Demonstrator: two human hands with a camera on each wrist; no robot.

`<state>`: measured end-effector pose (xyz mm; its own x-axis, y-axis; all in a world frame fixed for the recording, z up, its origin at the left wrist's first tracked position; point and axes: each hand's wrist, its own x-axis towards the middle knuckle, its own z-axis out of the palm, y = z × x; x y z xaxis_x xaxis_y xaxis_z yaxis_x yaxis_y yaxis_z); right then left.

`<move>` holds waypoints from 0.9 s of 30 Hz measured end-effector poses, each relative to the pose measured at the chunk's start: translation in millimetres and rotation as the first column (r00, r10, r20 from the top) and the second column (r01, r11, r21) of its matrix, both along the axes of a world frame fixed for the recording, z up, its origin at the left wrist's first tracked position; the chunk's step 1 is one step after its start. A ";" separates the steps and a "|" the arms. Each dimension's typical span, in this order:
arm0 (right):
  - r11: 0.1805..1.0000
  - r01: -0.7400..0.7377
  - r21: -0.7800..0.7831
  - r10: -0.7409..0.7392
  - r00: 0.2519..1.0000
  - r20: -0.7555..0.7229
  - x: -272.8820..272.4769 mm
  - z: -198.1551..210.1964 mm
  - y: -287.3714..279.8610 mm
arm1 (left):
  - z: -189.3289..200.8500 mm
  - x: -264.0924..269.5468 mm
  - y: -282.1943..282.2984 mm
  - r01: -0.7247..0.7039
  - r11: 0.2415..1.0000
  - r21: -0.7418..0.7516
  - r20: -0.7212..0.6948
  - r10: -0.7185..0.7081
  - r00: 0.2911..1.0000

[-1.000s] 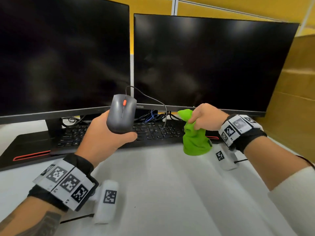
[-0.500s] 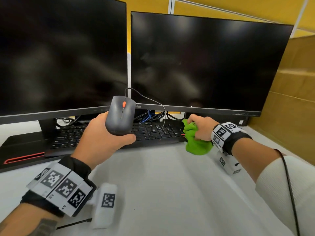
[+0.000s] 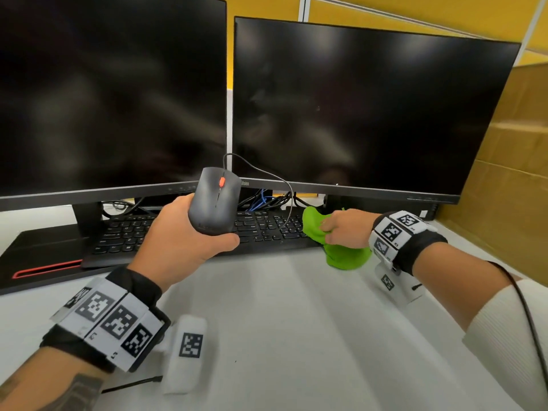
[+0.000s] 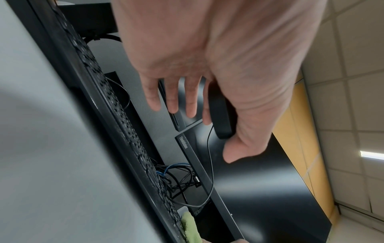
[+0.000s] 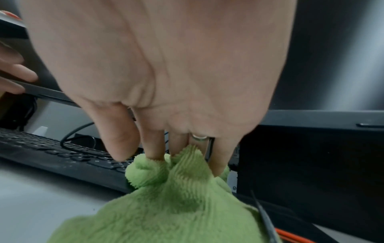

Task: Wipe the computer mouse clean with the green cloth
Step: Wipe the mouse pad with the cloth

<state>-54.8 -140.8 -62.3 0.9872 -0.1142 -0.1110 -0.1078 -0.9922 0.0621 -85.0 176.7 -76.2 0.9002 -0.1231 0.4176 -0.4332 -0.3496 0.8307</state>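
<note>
A dark grey wired mouse [image 3: 215, 200] with an orange wheel is held up above the keyboard by my left hand [image 3: 189, 232], thumb under its rear. In the left wrist view the mouse [image 4: 221, 113] shows edge-on between fingers and thumb of my left hand [image 4: 216, 125]. The green cloth [image 3: 341, 247] lies bunched at the keyboard's right end on the desk. My right hand [image 3: 344, 229] rests on it, its fingers pinching folds of the cloth [image 5: 176, 197] in the right wrist view, where my right hand [image 5: 170, 157] fills the upper frame.
Two dark monitors [image 3: 370, 108] stand side by side behind a black keyboard [image 3: 178, 232]. Cables [image 3: 267, 200] tangle under the right monitor. A cardboard-coloured wall [image 3: 504, 173] closes the right side. The white desk [image 3: 281, 336] stretches toward me.
My right hand has lowered the cloth from hanging above the desk down onto the desk by the keyboard's end. The left hand and mouse have barely moved.
</note>
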 end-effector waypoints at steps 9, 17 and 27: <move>0.997 0.064 0.038 -0.061 0.995 -0.078 32.9 -4.0 -3.9 | 0.0 0.0 1.9 -0.012 1.000 0.007 -0.018 0.012 1.000; 0.992 0.121 0.048 -0.119 0.992 -0.033 43.5 -8.2 -11.9 | -3.0 4.2 4.1 -0.025 0.999 0.041 -0.020 0.026 0.999; 0.977 0.208 -0.037 -0.208 0.978 -0.007 19.1 1.1 -23.8 | -2.6 4.1 4.7 -0.007 0.999 0.047 -0.009 0.008 1.000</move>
<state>-35.7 -164.6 -61.2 0.9402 -0.3210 -0.1141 -0.3106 -0.9453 0.0996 -80.9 181.3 -78.8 0.9048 -0.1356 0.4037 -0.4232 -0.3916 0.8170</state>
